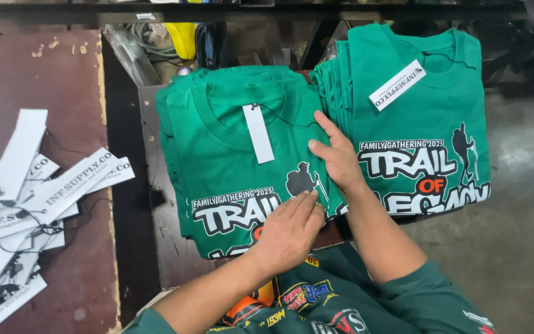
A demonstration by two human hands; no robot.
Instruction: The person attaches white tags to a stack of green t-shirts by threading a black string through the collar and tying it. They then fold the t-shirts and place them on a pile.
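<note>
Two stacks of folded green T-shirts with white, black and orange prints lie side by side. The left stack (224, 154) carries a white paper tag (258, 133) on a black string at its collar. The right stack (421, 111) has a white tag (397, 85) too. My left hand (288, 232) lies flat on the lower right corner of the left stack, fingers together. My right hand (336, 158) presses on that stack's right edge, fingers spread, between the two stacks. Neither hand grips anything.
A heap of white paper tags with black strings (26, 198) lies on a worn brown board (38, 74) at the left. A dark gap (128, 185) separates the board from the shirts. Grey concrete floor (514, 216) is at the right. Clutter fills the shelf behind.
</note>
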